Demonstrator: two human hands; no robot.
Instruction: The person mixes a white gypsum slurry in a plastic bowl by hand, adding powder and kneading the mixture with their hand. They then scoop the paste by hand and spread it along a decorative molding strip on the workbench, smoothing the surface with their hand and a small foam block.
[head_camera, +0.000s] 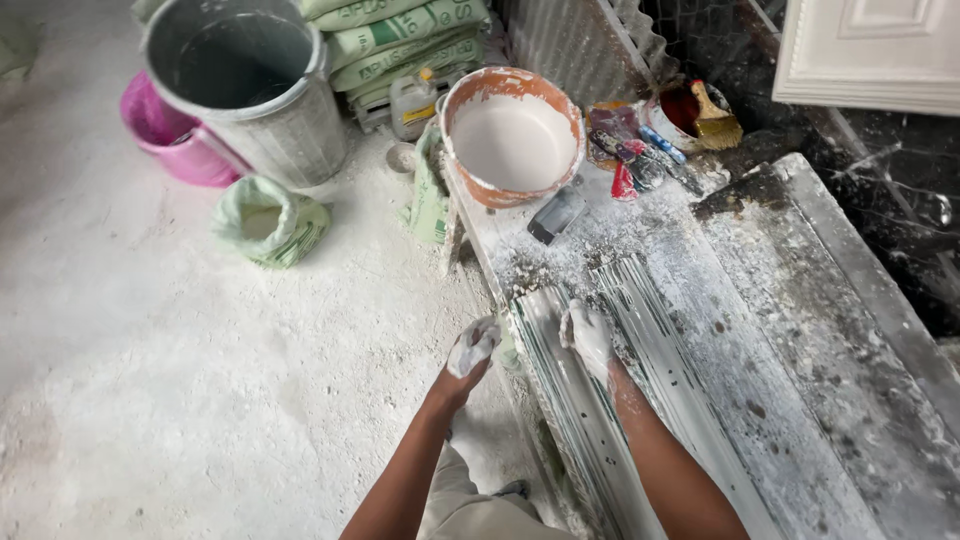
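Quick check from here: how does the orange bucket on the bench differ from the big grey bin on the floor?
The orange bucket sits up on the workbench, ahead of both plaster-coated hands; the grey bin stands on the dusty floor to the left. The orange bucket is filled with white mix; the grey bin looks dark inside. The grey bin looks larger, with ribbed sides; the orange bucket is smeared white along its rim. Both are round, open-topped and upright.

Long ribbed moulding (600, 400) lying lengthwise on workbench (800, 350), lower centre of frame. Left hand (472, 347) at moulding's left edge, right hand (588, 335) on top. Basin (513, 135) behind at bench's far end, upper centre; trowel (556, 215) just before it. Bin (250, 85) upper left, on floor; sacks (400, 40) behind.
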